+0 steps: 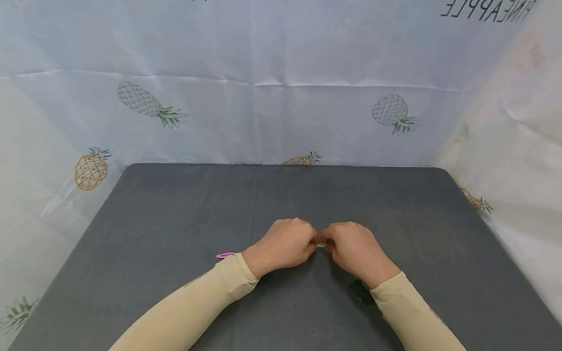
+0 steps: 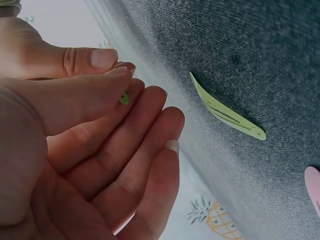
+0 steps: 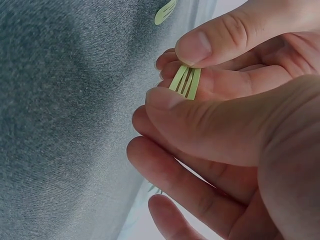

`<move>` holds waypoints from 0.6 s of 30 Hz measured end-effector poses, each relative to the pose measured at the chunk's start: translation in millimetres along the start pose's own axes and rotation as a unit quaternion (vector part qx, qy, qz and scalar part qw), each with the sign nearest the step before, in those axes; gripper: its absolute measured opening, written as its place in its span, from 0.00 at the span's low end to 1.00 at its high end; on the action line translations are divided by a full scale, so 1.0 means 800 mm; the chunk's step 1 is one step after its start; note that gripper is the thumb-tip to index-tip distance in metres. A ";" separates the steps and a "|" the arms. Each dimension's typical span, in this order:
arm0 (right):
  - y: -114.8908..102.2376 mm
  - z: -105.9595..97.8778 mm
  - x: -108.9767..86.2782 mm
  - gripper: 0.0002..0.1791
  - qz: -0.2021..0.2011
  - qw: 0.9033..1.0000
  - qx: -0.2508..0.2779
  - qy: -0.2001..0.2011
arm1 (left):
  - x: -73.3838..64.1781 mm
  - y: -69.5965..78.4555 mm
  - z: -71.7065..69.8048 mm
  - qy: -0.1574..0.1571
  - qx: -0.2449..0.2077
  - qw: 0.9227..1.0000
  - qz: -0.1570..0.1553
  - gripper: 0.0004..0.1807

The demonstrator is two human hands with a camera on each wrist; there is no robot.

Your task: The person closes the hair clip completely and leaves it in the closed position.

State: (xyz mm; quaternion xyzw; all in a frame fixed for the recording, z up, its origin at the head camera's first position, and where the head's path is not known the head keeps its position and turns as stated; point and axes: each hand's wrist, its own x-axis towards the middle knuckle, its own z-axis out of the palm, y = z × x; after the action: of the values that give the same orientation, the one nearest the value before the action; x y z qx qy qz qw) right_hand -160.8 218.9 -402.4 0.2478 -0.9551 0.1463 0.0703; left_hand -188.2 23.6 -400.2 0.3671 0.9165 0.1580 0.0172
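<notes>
A light green snap hair clip [image 1: 322, 245] is held between both hands over the grey table. My left hand [image 1: 285, 244] pinches one end of it with thumb and fingers. At the other end, my right hand [image 1: 356, 250] pinches it likewise. The right wrist view shows the slotted middle of the clip [image 3: 185, 82] bare between the two thumbs; its ends are covered by the fingertips. A second green hair clip [image 2: 227, 112] lies on the table beside my left hand, touched by neither hand. Nearby, a pink hair clip [image 1: 226, 255] lies partly behind my left sleeve.
The dark grey cloth-covered table [image 1: 183, 206] extends around both arms. A white pineapple-print curtain [image 1: 272, 41] hangs behind it and at both sides. A small dark object [image 1: 362, 291] shows beside my right wrist; its kind is unclear.
</notes>
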 end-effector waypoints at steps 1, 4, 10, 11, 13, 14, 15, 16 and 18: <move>0.000 0.000 0.000 0.14 0.000 1.000 -0.001 -0.001 | 0.000 0.000 0.000 -0.001 0.001 1.000 0.001 0.10; 0.000 0.000 -0.001 0.15 -0.002 1.000 -0.004 0.001 | 0.000 0.000 0.000 -0.002 0.008 1.000 0.006 0.08; 0.000 0.001 -0.001 0.15 -0.008 1.000 -0.014 0.007 | -0.001 0.000 0.001 0.002 0.017 1.000 0.014 0.06; 0.000 0.001 -0.001 0.15 -0.009 1.000 -0.015 0.007 | -0.001 0.000 0.001 0.003 0.017 1.000 0.015 0.06; 0.000 0.001 -0.001 0.16 -0.010 1.000 -0.016 0.007 | -0.001 0.000 0.001 0.003 0.019 1.000 0.016 0.05; 0.000 0.001 -0.001 0.16 -0.010 1.000 -0.017 0.007 | -0.002 0.000 0.001 0.002 0.019 1.000 0.017 0.04; -0.001 0.001 -0.001 0.16 -0.010 1.000 -0.017 0.007 | -0.002 0.000 0.001 0.002 0.020 1.000 0.018 0.04; -0.001 0.000 -0.001 0.16 -0.010 1.000 -0.017 0.006 | -0.002 0.000 0.001 0.002 0.021 1.000 0.019 0.04; -0.001 0.001 -0.001 0.17 -0.010 1.000 -0.017 0.005 | -0.002 0.001 0.002 0.002 0.024 1.000 0.020 0.04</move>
State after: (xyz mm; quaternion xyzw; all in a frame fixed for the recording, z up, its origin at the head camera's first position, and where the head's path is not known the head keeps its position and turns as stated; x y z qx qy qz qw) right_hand -159.5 218.7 -402.9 0.2554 -0.9546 0.1306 0.0806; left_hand -186.7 23.6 -401.5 0.3857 0.9124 0.1373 0.0036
